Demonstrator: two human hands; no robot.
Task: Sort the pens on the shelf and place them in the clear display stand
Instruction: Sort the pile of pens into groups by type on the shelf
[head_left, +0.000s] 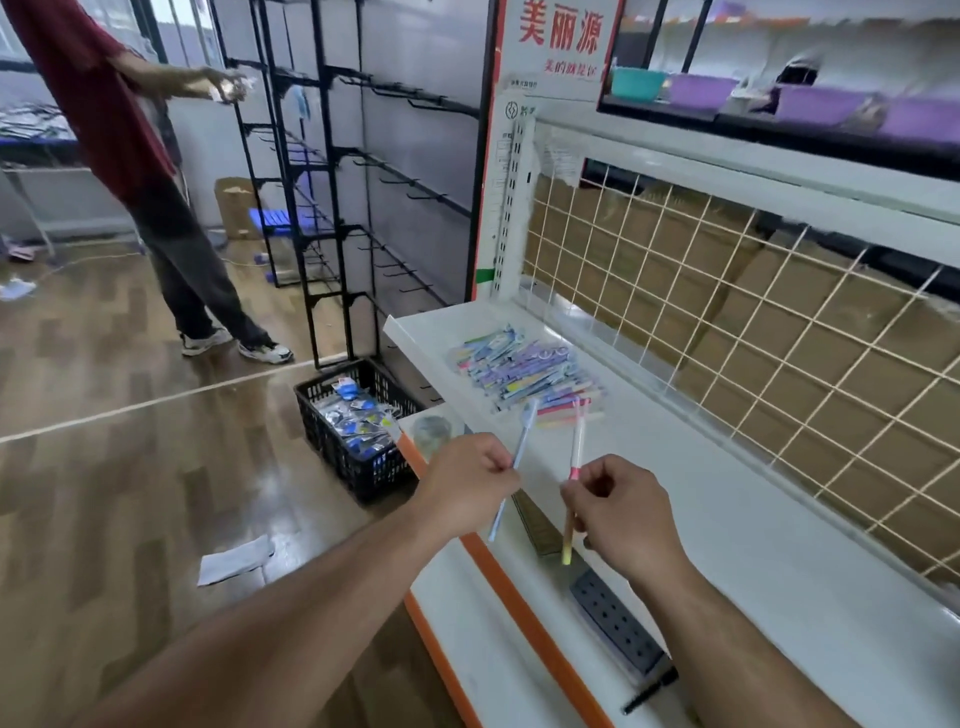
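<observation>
Left hand (467, 483) pinched round a slim pale-blue pen (522, 441), right hand (628, 509) round a slim pink-and-yellow pen (576, 447)

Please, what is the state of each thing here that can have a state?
left hand: pinches the blue pen
right hand: pinches the pink pen
pile of pens: loose on the shelf, unsorted
display stand: on the shelf, holes look empty
black crate: full of packets

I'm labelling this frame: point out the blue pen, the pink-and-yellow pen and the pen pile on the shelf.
blue pen (522, 439): head view, upper barrel.
pink-and-yellow pen (578, 441): head view, upper barrel.
pen pile (524, 366): head view, middle of the heap.
</observation>
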